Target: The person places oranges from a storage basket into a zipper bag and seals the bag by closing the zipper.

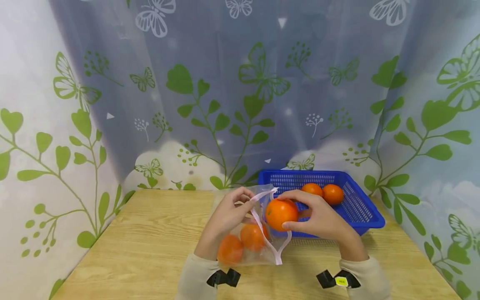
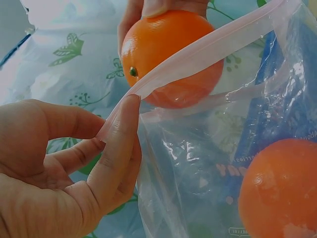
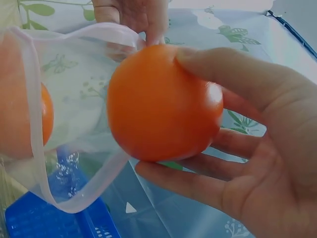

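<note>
Butterfly-and-leaf printed fabric (image 1: 225,121) hangs beyond a light wood-grain table (image 1: 157,225); in the head view, a glossy round orange fruit with a green stem nub (image 1: 281,214) is at the mouth of a clear plastic bag (image 1: 266,257). Two more orange fruits (image 1: 253,236) lie inside the bag, to the left, and another pair (image 1: 333,194) rests in a blue perforated plastic basket (image 1: 358,208) at the far right. Bagging the fruit cleanly probably calls for a mouth wider than it, so the left hand (image 1: 228,211) should draw the bag's pale pink rim strip (image 1: 258,218) leftward. Both hands reach over from the near side, turned toward each other. From the left wrist, that hand's thumb and forefinger pinch the strip between them; holding at the edge leaves the opening free. From the right wrist, the right hand (image 3: 267,148) has its fingers clamped around the fruit, thumb opposing them; releasing only once it clears the strip seems wise. How far it has passed the rim I cannot tell.
</note>
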Available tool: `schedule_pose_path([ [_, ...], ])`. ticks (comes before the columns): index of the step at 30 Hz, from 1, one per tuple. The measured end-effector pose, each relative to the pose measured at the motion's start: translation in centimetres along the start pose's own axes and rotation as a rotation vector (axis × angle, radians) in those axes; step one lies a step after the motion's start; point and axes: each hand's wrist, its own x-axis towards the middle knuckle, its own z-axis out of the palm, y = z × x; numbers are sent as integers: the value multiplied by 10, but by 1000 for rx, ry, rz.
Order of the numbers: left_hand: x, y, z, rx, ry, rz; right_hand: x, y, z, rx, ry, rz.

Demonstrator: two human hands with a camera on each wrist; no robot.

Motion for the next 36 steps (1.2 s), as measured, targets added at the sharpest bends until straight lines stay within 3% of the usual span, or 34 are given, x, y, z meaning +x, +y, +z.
schedule_pose_path([
  [10, -2, 1, 1, -12, -4, 4, 6, -1, 14, -10, -33, -38],
  [16, -2, 1, 1, -8, -5, 8, 9, 0, 21, -55, 27, -39],
  [19, -2, 3, 1, -9, -7, 18, 11, 0, 24, -100, 48, -47],
  [26, -2, 3, 1, -3, -9, 23, 15, -2, 31, -322, 124, -137],
  [36, -1, 2, 0, -6, -13, 28, 20, 1, 41, -411, 158, -164],
])
